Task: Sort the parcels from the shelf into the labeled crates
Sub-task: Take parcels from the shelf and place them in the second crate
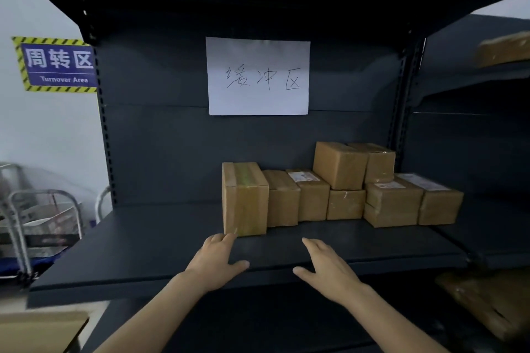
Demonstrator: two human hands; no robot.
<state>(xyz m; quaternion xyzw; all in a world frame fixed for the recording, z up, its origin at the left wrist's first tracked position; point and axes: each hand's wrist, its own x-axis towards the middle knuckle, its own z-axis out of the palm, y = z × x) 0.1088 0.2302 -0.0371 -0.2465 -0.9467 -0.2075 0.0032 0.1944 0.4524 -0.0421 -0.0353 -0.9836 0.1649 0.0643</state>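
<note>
Parcels point(344, 180) stand in a row on the shelf point(143, 241), just beyond the fingers point(222, 239). Left hand point(213, 259) and right hand point(327, 269) are spread loose, holding nothing; left fingers lie at the tallest parcel point(243, 198).

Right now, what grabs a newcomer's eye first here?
The white handwritten sheet on the dark back panel stands out most. Below it, brown cardboard parcels cluster on the right of the shelf, some stacked. The left hand and right hand reach toward them, open and empty.
</note>
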